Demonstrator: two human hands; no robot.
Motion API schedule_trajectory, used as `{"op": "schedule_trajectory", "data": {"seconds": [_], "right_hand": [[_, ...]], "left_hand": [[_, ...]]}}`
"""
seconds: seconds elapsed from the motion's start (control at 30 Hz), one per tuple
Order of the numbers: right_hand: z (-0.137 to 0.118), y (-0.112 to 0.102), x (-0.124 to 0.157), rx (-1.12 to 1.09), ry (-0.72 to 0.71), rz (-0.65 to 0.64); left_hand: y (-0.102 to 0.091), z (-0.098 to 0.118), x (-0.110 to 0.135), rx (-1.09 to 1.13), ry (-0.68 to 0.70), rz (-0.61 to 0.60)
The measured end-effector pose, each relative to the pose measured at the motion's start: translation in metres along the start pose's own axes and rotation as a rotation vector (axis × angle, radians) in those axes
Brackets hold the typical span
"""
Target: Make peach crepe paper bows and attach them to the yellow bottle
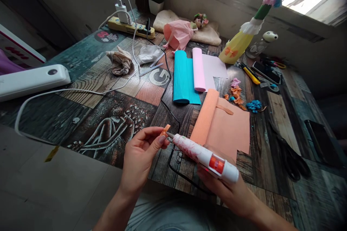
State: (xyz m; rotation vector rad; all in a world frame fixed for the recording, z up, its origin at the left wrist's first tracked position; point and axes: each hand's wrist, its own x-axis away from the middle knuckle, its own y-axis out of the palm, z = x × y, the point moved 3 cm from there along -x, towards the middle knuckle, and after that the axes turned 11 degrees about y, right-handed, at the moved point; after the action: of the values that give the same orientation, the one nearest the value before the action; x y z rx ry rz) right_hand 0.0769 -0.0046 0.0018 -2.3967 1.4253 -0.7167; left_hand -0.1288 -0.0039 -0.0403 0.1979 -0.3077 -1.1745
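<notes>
Between the thumb and fingers of my left hand (pixel 143 151) is a small strip of orange crepe paper (pixel 167 129). My right hand (pixel 227 191) grips a white, flower-patterned hot glue gun (pixel 200 153) with an orange window on its side. The gun's metal nozzle points left and lies at the strip, close to my left fingertips; whether it touches the paper I cannot tell. Beyond the gun lies a partly unrolled roll of orange crepe paper (pixel 205 115), its loose sheet (pixel 230 130) spread to the right. A narrow folded orange strip (pixel 225 109) rests on that sheet.
Blue (pixel 180 77) and pink (pixel 198 70) crepe rolls lie farther back. Small paper flowers (pixel 236 94), black scissors (pixel 288 151), a yellow cutter (pixel 251 74) and a phone (pixel 267 72) are at right. A yellow-wrapped bottle (pixel 240 45), a doll (pixel 180 32) and a power strip (pixel 132 27) stand behind; a black cord (pixel 169 106) crosses the table.
</notes>
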Motion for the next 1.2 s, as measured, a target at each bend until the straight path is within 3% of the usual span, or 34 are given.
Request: {"op": "schedule_trajectory", "data": {"seconds": [0.33,0.57,0.73,0.83,1.03,1.2], "right_hand": [[0.002,0.002,-0.001,0.011,-0.001,-0.017],[0.009,0.003,-0.002,-0.076,-0.001,0.064],[0.003,0.013,-0.026,-0.223,0.061,0.101],[-0.01,0.022,-0.049,-0.161,0.024,0.121],[-0.025,0.046,-0.078,0.004,-0.166,0.135],[-0.017,0.048,-0.076,-0.008,-0.117,0.249]], "left_hand": [[0.0,0.0,0.001,0.009,-0.006,-0.007],[-0.005,0.002,-0.001,-0.008,0.014,0.016],[-0.011,0.017,0.004,0.015,0.032,0.082],[-0.014,0.028,0.01,0.027,0.039,0.106],[-0.013,0.035,0.029,-0.014,0.008,0.021],[-0.002,0.032,0.039,-0.019,-0.029,-0.074]]}}
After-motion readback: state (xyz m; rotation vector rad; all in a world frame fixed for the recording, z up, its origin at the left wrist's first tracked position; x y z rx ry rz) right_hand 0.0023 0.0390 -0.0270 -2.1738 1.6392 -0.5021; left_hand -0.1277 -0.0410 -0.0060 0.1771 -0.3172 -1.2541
